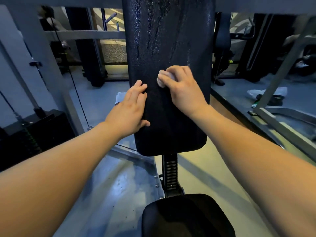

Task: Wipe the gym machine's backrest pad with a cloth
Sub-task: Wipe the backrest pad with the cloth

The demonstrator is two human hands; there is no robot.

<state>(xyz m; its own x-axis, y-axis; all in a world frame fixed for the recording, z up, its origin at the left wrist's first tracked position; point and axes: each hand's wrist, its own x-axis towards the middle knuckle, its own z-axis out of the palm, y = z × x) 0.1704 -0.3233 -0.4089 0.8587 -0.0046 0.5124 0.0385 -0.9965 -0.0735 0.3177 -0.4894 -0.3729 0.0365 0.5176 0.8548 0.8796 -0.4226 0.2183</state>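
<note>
The long black backrest pad (169, 48) stands upright in the middle of the head view, with wet droplets and streaks on its upper half. My right hand (183, 89) presses a small bunched pale cloth (161, 79) against the pad's middle, fingers curled over it. My left hand (131, 110) rests flat on the pad's left edge, fingers straight, thumb on the front face. The pad's lower half looks dark and dry.
The black seat pad (186, 218) sits below, joined by a notched black post (171, 173). Grey frame bars (283, 65) run on both sides. A weight stack (32, 134) and cable are at the left. A white towel (266, 93) lies on the floor at the right.
</note>
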